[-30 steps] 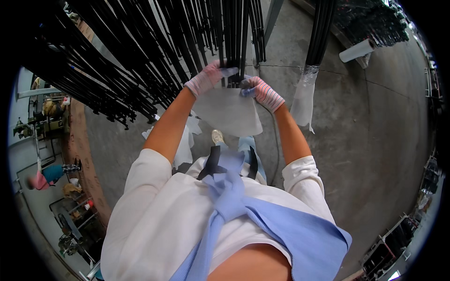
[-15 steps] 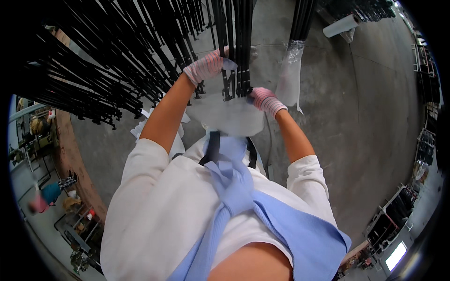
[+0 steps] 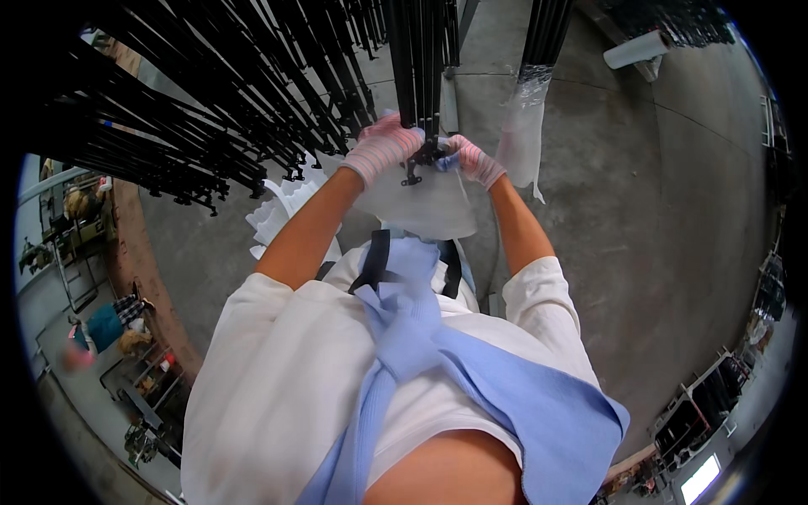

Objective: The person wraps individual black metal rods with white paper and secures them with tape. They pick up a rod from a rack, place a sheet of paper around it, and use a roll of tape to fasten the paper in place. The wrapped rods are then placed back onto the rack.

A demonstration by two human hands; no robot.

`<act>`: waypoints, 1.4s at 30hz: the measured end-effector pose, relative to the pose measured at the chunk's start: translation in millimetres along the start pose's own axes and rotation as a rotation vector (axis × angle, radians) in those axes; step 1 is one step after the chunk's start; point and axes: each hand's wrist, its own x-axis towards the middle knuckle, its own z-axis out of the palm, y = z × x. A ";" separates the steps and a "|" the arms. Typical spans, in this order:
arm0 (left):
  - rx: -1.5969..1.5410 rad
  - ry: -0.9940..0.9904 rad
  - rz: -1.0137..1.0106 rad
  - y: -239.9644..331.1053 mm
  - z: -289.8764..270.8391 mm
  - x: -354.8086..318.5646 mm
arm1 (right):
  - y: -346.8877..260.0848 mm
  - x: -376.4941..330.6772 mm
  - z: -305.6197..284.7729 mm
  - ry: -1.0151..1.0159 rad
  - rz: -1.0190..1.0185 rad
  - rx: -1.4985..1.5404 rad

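Note:
A bundle of thin black metal rods (image 3: 421,76) hangs in front of me, with small brackets at the lower ends. My left hand (image 3: 389,145), in a pink-and-white striped glove, is closed round the left side of the bundle just above those ends. My right hand (image 3: 473,160), gloved alike with bluish fingertips, grips at the right side of the rod ends; its fingertips are partly hidden. A translucent white plastic sheet (image 3: 421,209) is spread just below and behind the ends, near my waist.
Many more black rods (image 3: 236,93) hang in rows at the left. To the right hangs another bundle, its lower end in clear plastic wrap (image 3: 523,126). A white roll (image 3: 637,49) lies at the far right. White crumpled strips (image 3: 286,202) sit beside my left forearm. Another person (image 3: 105,326) is at far left.
My left hand has moved down and right along the rods. My right hand has shifted slightly up and inward. The rod ends are now gathered closer together between my hands.

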 end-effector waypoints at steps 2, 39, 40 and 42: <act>0.245 0.085 -0.146 20.7 -8.5 -27.1 | -8.8 5.1 11.2 -0.018 -0.025 0.017; -2.602 -1.102 -1.987 -49.6 -28.2 22.6 | 12.5 13.0 8.1 0.298 0.113 -0.323; -2.624 -1.022 -1.983 -65.2 -21.3 39.1 | 15.4 16.7 8.6 0.282 0.082 -0.212; -2.674 -0.861 -1.963 -101.4 -3.1 72.0 | 11.4 18.7 13.4 0.248 0.036 -0.241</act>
